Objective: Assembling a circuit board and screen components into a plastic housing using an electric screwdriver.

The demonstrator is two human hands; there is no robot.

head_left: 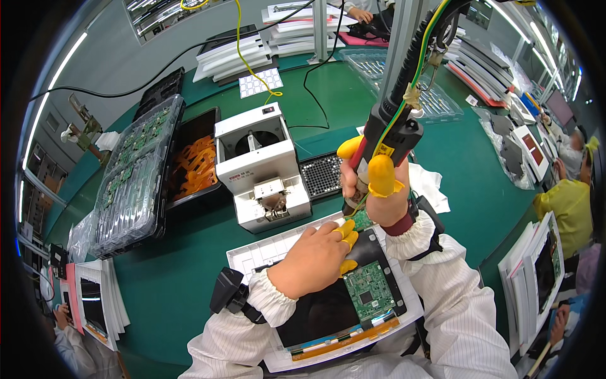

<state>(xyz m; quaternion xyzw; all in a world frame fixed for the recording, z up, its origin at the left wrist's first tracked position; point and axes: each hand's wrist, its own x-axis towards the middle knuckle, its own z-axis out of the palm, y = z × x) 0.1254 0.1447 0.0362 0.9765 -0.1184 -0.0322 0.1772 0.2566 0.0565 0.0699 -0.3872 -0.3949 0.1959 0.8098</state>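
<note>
My right hand (385,189) is closed around an electric screwdriver (394,129), black with a red part and held upright, its cable running up. Yellow finger cots cover some fingertips on both hands. The screwdriver's lower end meets a small green circuit board (361,220) at the far side of a white-framed panel (413,303); the bit's tip is hidden. My left hand (315,259) lies on the panel's dark back, fingers stretched and a little apart, their tips beside that small board. Nearer me, a larger green circuit board (371,292) sits on the panel's right part.
A white box-shaped machine (262,167) stands beyond the panel, beside a black perforated tray (322,175). To the left are a black bin (196,158) of orange flexible parts and clear trays (129,183) of circuit boards. Panel stacks (533,278) and co-workers (565,202) are at the right.
</note>
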